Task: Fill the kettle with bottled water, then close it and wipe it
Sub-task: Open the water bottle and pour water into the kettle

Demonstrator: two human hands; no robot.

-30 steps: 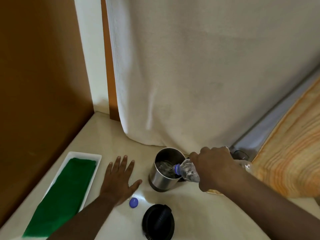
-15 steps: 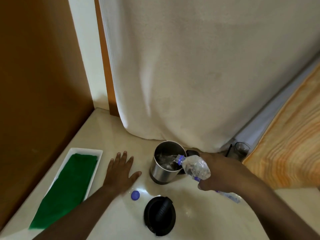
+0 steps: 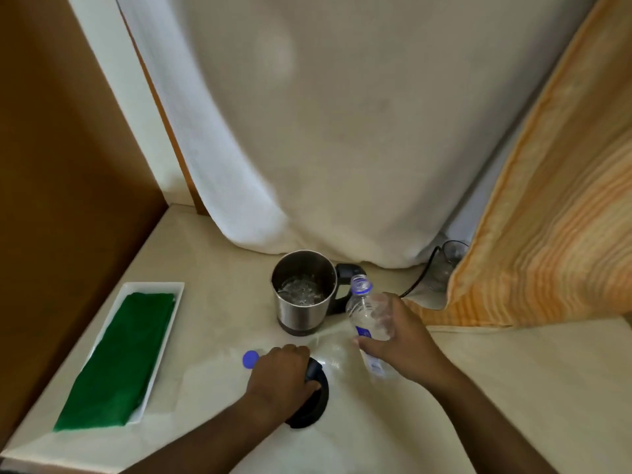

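My left hand (image 3: 280, 374) grips the round black lid (image 3: 313, 401), open steel kettle (image 3: 302, 292) just beyond; right hand (image 3: 400, 336) holds the clear plastic bottle (image 3: 367, 319) upright.

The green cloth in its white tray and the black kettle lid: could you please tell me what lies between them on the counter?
In the head view, only the blue bottle cap lies there, just left of the left hand on the kettle lid; otherwise bare counter.

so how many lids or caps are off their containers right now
2. A small round blue bottle cap lies on the cream counter, beside the left hand. That hand grips the round black kettle lid. Nothing suggests others hidden.
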